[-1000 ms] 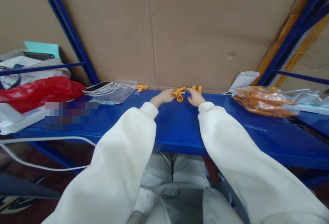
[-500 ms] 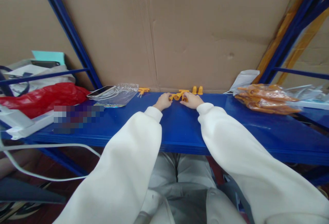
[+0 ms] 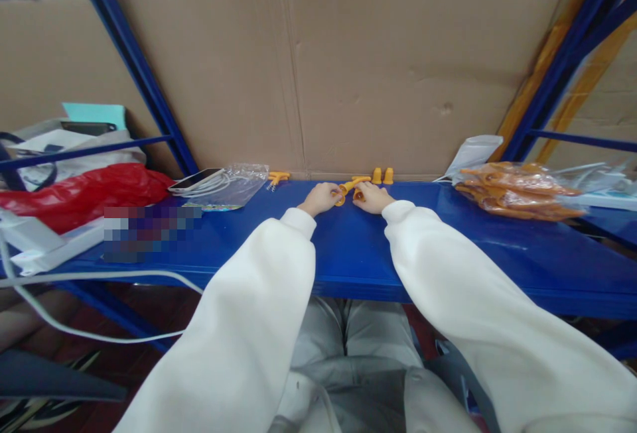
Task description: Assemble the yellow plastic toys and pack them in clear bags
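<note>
My left hand (image 3: 320, 199) is closed on a small yellow plastic cup-shaped piece (image 3: 340, 200), with its round end towards me. My right hand (image 3: 374, 199) curls its fingers around another yellow cup-shaped piece (image 3: 358, 195), partly hidden by the fingers. Between and behind the hands lies a longer yellow plastic part (image 3: 354, 182). Just beyond my right hand, two small yellow cups (image 3: 383, 176) stand side by side against the cardboard. To the left, apart from both hands, rests a forked yellow piece (image 3: 279, 176).
On the blue shelf (image 3: 348, 247), a clear bag of orange-yellow parts (image 3: 512, 191) lies right. A phone with white cable (image 3: 202, 181), a plastic bag (image 3: 243, 184), a red bag (image 3: 94, 191) and a white power strip (image 3: 64, 241) lie left. Cardboard (image 3: 373, 75) closes the back.
My left hand has shifted slightly right, and its yellow piece has turned and come lower. The longer yellow part behind has shifted right and tilted. My right hand stays nearly in place.
</note>
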Available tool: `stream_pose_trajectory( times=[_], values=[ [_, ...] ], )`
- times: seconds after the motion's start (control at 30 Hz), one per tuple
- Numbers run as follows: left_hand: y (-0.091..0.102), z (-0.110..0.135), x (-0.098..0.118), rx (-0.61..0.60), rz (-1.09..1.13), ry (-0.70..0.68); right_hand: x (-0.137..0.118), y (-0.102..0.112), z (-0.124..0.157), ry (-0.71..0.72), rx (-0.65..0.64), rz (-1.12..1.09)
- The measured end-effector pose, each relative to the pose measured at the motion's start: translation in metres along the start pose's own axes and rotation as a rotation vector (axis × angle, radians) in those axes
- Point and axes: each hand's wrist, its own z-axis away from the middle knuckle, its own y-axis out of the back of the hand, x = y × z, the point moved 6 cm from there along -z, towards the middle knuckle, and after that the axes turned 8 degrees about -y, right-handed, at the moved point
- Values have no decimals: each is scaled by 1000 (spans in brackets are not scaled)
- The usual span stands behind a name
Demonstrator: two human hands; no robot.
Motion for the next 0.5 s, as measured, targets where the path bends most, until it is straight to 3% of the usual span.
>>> stream_pose_trajectory(
  times=[0.23, 0.37, 0.5],
  values=[
    [15, 1, 6, 133, -16, 76, -23, 12, 6, 256, 62, -140],
    [21, 4, 10, 150, 71, 124, -30, 16, 11, 256, 48, -199],
    [12, 6, 16, 79, 288, 141, -31, 18, 13, 259, 82, -189]
  ],
)
